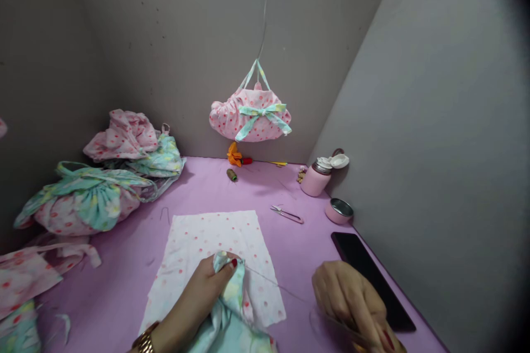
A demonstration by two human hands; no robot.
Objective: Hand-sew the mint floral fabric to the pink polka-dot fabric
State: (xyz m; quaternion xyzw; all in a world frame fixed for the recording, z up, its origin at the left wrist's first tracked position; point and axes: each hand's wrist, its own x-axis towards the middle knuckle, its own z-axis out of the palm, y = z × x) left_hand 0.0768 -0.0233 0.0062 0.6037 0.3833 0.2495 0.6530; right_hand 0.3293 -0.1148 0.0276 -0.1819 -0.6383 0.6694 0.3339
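My left hand (215, 281) pinches a gathered edge of mint-green patterned fabric (232, 322), thumb on top; a bit of pink dotted cloth shows at its side. From the fabric near my thumb a thin thread (281, 287) stretches right to my right hand (350, 300), which is closed with its fingers curled around the thread. Whether a needle is in those fingers is hidden. Under the left hand lies a white cloth piece with pink dots (207, 234), flat on the purple tabletop (199, 187).
Thread snips (287, 214) lie beyond the cloth. At right are a black phone (368, 276), a pink flask (315, 179) and its cup lid (339, 211). A thread spool (232, 175) lies at the back. Sewn bags (91, 198) pile at left; a dotted pouch (252, 116) hangs ahead.
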